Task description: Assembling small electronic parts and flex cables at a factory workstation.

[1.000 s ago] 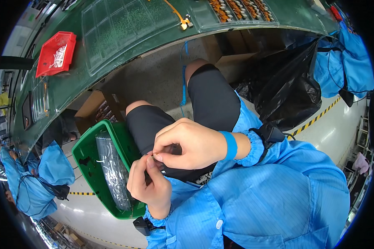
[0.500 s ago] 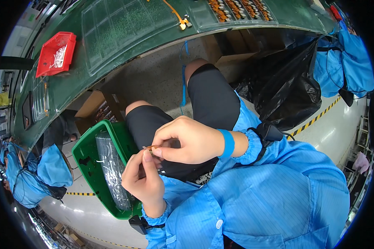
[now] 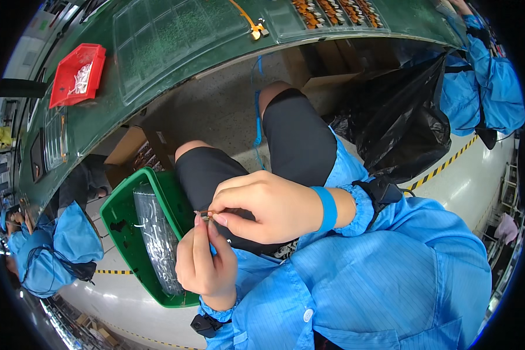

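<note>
Above my lap, my left hand (image 3: 207, 262) and my right hand (image 3: 268, 210) meet at the fingertips. Between them is a tiny orange-brown strip with a metallic end (image 3: 205, 214), which looks like a small flex cable. My right thumb and forefinger pinch its orange side. The left thumb and forefinger press together at its metallic end; most of the piece is hidden by fingers. Beside my left hand stands a green bin (image 3: 119, 248) holding clear plastic trays (image 3: 153, 236) with thin white strips in them.
The green table (image 3: 216, 55) curves across the front. On it are a red bin (image 3: 59, 87) of white pieces, a clear tray (image 3: 151, 46), an orange flex cable (image 3: 255, 28) and a tray of orange-brown parts (image 3: 338, 14). A black plastic bag (image 3: 396, 122) hangs at right; co-workers sit both sides.
My right hand has shifted slightly down and right. My left fingers have straightened upward, and the small piece shows more plainly between the fingertips. At far right, a co-worker's hand has come over the table.
</note>
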Demonstrator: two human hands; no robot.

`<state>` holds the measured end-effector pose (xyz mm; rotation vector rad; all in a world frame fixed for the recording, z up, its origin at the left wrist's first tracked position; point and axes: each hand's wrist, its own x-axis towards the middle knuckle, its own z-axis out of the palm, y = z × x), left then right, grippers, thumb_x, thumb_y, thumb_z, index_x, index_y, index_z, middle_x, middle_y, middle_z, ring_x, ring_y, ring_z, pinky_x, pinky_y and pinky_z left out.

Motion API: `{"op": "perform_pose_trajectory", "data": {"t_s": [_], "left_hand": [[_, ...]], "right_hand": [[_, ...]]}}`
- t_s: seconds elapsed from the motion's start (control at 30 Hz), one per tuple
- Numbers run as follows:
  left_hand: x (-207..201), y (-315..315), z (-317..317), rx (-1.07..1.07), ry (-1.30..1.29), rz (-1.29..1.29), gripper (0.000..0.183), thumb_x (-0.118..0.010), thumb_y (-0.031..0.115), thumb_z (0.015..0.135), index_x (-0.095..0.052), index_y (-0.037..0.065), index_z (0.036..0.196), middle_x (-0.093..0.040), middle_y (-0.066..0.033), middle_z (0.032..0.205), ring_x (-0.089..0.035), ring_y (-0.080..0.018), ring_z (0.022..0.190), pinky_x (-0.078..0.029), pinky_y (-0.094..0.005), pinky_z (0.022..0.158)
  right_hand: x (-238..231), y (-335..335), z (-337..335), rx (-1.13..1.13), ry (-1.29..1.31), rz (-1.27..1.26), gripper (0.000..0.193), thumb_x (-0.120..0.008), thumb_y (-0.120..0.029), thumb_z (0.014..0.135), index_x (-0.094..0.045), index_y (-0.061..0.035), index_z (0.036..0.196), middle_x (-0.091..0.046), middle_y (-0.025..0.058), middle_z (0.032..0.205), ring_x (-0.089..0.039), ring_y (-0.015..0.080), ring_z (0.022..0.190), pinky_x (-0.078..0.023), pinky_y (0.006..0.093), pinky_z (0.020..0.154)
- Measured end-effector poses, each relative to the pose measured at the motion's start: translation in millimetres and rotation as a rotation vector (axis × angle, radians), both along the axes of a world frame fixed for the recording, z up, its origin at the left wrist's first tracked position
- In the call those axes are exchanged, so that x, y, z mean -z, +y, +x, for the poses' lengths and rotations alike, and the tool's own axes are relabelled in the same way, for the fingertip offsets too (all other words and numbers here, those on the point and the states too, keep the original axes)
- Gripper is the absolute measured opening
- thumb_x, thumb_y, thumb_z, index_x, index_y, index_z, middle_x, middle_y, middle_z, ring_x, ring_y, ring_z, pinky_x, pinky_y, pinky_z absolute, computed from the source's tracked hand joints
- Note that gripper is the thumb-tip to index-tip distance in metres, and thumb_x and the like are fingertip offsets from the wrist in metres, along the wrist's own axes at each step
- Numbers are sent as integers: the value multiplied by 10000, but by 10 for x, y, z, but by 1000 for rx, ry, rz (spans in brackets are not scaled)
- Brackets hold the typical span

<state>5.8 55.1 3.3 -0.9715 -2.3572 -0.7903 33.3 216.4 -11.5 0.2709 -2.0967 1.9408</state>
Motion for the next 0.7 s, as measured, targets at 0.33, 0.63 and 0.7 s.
{"op": "perform_pose_trajectory", "data": {"t_s": [0.33, 0.63, 0.7], "left_hand": [[-108, -31, -68, 79, -145, -110, 148, -652, -90, 752, -667, -85, 899, -656, -162, 738, -638, -259, 583, -503, -300, 500], [-163, -48, -66, 81, -213, -96, 88, -676, -75, 698, -660, -54, 782, -637, -131, 663, -611, -242, 517, -482, -294, 470], [-165, -47, -60, 78, -211, -95, 91, -679, -72, 691, -662, -50, 778, -634, -127, 652, -604, -238, 505, -478, -293, 466]], "right_hand": [[-39, 35, 67, -13, 139, 399, 178, -602, -66, 774, -615, 26, 926, -582, 139, 857, -607, 306, 742, -501, 370, 715], [-52, 36, 84, -69, 142, 482, 230, -612, -61, 717, -614, 28, 929, -587, 125, 876, -605, 277, 781, -490, 350, 754], [-38, 29, 83, -67, 150, 461, 221, -617, -61, 716, -616, 23, 920, -591, 128, 872, -607, 277, 784, -491, 346, 758]]}}
